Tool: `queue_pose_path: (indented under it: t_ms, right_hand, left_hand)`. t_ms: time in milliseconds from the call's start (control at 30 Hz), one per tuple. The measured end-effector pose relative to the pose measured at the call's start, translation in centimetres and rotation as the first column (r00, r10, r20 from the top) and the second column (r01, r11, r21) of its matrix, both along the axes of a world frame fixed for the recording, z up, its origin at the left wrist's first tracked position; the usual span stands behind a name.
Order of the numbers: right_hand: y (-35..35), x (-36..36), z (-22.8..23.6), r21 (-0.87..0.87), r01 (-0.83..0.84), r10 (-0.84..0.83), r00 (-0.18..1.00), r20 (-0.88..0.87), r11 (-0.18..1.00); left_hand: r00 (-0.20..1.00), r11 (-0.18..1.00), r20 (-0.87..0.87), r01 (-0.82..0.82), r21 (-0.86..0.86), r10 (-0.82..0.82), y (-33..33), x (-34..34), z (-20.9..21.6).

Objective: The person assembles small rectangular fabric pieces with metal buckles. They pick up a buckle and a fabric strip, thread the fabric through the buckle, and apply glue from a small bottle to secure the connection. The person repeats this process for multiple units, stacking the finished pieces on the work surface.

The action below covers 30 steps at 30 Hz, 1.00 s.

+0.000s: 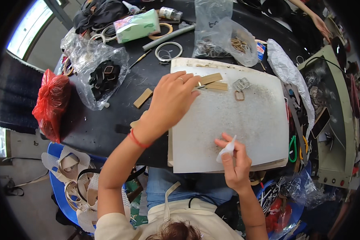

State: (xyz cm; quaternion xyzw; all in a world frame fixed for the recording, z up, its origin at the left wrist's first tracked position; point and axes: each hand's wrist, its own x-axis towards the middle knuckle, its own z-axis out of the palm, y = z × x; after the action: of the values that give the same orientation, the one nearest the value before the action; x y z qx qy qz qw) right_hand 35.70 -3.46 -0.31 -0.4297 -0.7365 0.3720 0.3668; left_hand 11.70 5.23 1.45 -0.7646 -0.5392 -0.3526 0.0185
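Observation:
Over the far left part of the white board [204, 128], my left hand [172, 100] pinches a tan strap [210, 79] at a small metal buckle. The strap's two ends point right, one lying above the other. My fingers partly hide the buckle. Closer to me, my right hand [238, 166] is closed around a small white bottle with a pointed nozzle [228, 149], its tip upward. Silver square buckles [241, 84] and one copper-coloured buckle [239, 96] lie on the board right of the strap. Another short tan strap piece [143, 98] rests on the black table left of my wrist.
Behind the board stand clear bags of metal parts [212, 46]. A tissue pack [137, 26], a grey tube [169, 37] and a tape ring [168, 52] lie far left. At left are a red bag [52, 104] and black buckled straps [105, 78]. Another person's hand [321, 27] shows far right.

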Motion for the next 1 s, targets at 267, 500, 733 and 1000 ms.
queue_pose_path:
  t_ms: [267, 500, 733, 1000]
  right_hand:
    - [-0.4, 1.0, -0.6, 0.028, 0.114, -0.101, 0.952, -0.288, 0.993]
    - [-2.1, 2.3, -0.9, 0.238, 0.048, -0.065, 0.996, 0.064, 0.970]
    - [-1.1, 1.0, -1.0, 0.395, 0.003, -0.068, 0.986, 0.150, 0.919]
    - [-0.8, 1.1, -1.2, 0.415, -0.013, -0.061, 0.985, 0.164, 0.910]
  left_hand:
    - [0.991, 0.980, 0.054, 0.127, -0.154, -0.120, -5.9, 2.9, 1.2]
    - [0.961, 0.946, 0.269, 0.138, -0.293, -0.057, -11.4, 5.1, 0.8]
    - [0.948, 0.937, 0.304, 0.189, -0.295, -0.096, -10.8, 6.0, -0.8]
    - [0.945, 0.944, 0.319, 0.164, -0.284, -0.068, -11.0, 5.9, -0.9]
